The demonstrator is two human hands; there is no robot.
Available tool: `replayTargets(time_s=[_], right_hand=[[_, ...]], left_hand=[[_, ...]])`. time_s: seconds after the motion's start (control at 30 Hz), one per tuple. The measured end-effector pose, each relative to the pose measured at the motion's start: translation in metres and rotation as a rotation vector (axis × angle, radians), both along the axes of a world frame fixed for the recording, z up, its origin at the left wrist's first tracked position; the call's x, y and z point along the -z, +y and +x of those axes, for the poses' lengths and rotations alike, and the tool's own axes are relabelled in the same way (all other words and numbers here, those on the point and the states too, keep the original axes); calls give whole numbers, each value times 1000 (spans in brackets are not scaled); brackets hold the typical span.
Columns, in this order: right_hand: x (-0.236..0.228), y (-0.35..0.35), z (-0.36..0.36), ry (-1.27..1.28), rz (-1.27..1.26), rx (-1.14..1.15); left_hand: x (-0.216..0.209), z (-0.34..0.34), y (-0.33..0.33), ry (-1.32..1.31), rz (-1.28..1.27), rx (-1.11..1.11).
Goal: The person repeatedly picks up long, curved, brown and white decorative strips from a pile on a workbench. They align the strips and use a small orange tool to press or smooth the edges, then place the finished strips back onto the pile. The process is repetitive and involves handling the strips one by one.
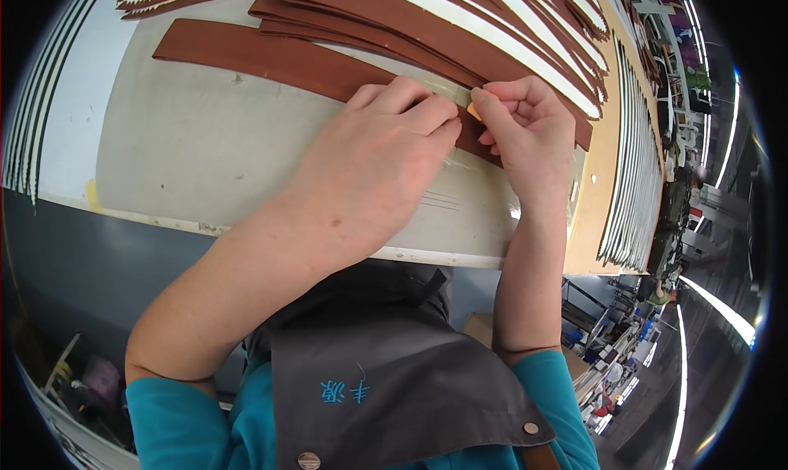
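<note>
A long reddish-brown strip, leather-like and smooth, lies slantwise across the pale work board. My left hand rests over its middle, fingers bent and pressed together on the strip; its fingertips are partly hidden. Close by on the right, my right hand pinches a small orange piece between thumb and forefinger, right at the strip's upper edge. What kind of thing the orange piece is cannot be made out. The strip's right part shows between and below the two hands.
Beyond my hands lies a pile of brown strips, some with white faces and jagged ends. Dark-edged white strips are lined up at the right, others at the far left. The pale board ends in a front edge near my apron.
</note>
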State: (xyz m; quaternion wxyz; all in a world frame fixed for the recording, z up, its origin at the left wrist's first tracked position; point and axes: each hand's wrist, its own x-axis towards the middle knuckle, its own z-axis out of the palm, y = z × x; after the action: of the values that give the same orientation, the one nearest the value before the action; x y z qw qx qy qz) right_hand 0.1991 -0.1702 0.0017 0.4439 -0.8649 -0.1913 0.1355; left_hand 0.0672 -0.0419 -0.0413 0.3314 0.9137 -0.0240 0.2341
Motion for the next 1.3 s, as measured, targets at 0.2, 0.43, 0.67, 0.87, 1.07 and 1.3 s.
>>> replayTargets(time_s=[0.2, 0.43, 0.67, 0.87, 1.07, 1.3], right_hand=[[0, 3, -1, -5, -27, -2], [7, 0, 0, -50, -7, -20], [4, -4, 3, 88, 193, -22], [-3, -23, -9, 82, 332, 11], [12, -24, -24, 79, 272, -7], [13, -23, -26, 54, 219, -46]], left_hand=[[-1, -1, 0, 18, 8, -7], [0, 0, -1, 11, 6, -12], [0, 2, -2, -5, 3, -19], [2, 1, 0, -18, -12, -13], [4, 1, 1, -8, -15, -4], [2, 0, 1, -7, -36, -4]])
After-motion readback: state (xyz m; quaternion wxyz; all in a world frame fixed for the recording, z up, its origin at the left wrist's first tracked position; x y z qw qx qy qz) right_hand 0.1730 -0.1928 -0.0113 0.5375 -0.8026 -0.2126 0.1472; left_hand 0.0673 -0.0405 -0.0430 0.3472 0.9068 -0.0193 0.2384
